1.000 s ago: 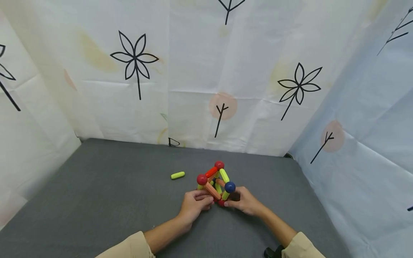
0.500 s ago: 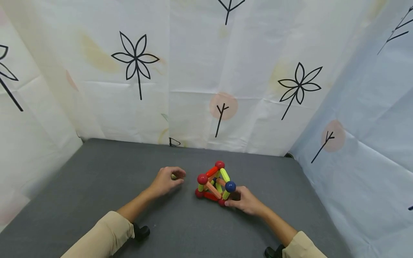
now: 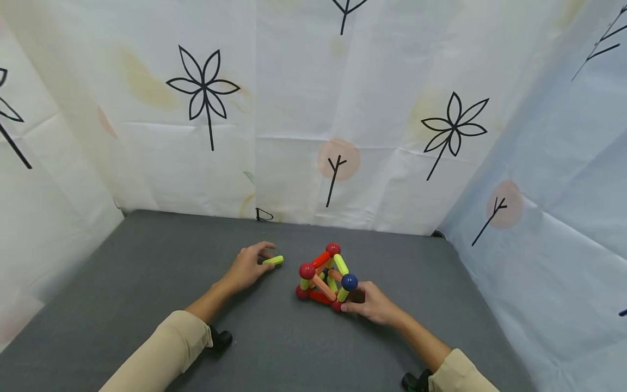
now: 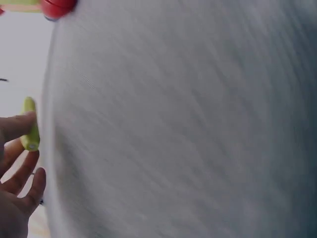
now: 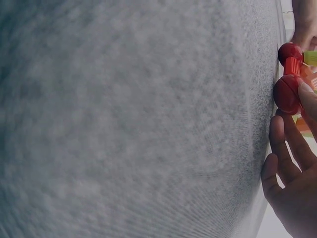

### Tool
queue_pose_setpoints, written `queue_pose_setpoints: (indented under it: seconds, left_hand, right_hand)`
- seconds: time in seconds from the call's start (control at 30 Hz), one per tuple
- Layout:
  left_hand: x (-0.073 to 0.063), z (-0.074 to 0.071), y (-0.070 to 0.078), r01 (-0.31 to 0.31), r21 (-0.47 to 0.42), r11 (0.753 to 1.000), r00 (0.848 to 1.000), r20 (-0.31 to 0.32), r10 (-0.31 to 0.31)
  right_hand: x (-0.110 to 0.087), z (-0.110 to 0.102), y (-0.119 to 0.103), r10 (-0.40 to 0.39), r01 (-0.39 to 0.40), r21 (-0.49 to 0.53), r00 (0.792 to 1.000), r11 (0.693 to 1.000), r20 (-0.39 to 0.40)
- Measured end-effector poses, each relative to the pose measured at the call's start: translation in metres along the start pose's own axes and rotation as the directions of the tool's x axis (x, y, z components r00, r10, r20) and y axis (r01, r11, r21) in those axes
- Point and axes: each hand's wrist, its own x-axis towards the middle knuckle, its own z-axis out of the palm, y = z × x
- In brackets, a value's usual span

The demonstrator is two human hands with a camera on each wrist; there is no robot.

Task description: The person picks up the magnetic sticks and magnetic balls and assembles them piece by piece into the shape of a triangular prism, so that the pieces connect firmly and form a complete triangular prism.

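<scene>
My left hand pinches a yellow-green magnetic building stick between thumb and fingers, left of a stick-and-ball frame. In the left wrist view the stick points up past the thumb, and a pale dot shows on its end. The frame stands on the table, made of red, orange and yellow-green sticks joined by red balls and a blue ball. My right hand holds its near right corner, the thumb on a red ball. Part of the frame's far side is hidden.
The dark grey tabletop reaches back to a white cloth wall printed with plants. Another cloth wall rises at the right. Black wrist straps show at the cuffs.
My left hand has left the frame's front left corner, reached left to the loose yellow-green stick and taken hold of it. The right hand and the frame have stayed in place.
</scene>
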Motion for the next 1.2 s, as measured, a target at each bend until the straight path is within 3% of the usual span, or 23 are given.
queue_pose_setpoints:
  seconds: [0.07,0.2,0.33,0.47,0.6,0.77,0.97,1.2]
  left_hand:
    - [0.003,-0.001,0.012,-0.033,-0.097,0.995,0.998,-0.05,0.028]
    - [0.005,-0.002,0.051,-0.183,-0.211,0.96,0.98,-0.112,0.162]
    - [0.004,0.004,0.094,-0.308,-0.238,0.921,0.952,-0.073,0.299]
    - [0.003,0.017,0.115,-0.395,-0.163,0.904,0.915,0.019,0.403]
    - [0.0,0.028,0.12,-0.447,-0.028,0.894,0.888,0.106,0.447]
    - [-0.003,0.036,0.119,-0.453,0.059,0.89,0.884,0.157,0.44]
    - [-0.002,0.035,0.117,-0.445,0.026,0.895,0.884,0.176,0.434]
    - [-0.001,0.031,0.108,-0.433,-0.024,0.901,0.892,0.131,0.432]
  right_hand:
    - [0.0,-0.001,0.0,-0.01,0.01,-0.003,1.0,1.0,0.0]
    - [0.0,-0.001,0.001,-0.025,0.025,0.012,1.0,1.0,0.002]
    - [0.0,-0.001,0.002,-0.039,0.038,0.033,0.999,0.999,0.012]
    - [0.0,0.0,0.001,-0.049,0.049,0.026,0.999,0.998,0.01]
    - [0.0,0.002,0.001,-0.047,0.047,0.004,0.999,0.999,-0.001]
    - [-0.001,0.003,0.001,-0.033,0.033,0.004,0.999,0.999,0.003]
    - [-0.001,0.002,0.0,-0.04,0.039,0.004,0.999,0.999,0.008]
    - [0.0,0.0,0.001,-0.098,0.098,0.008,0.995,0.995,0.023]
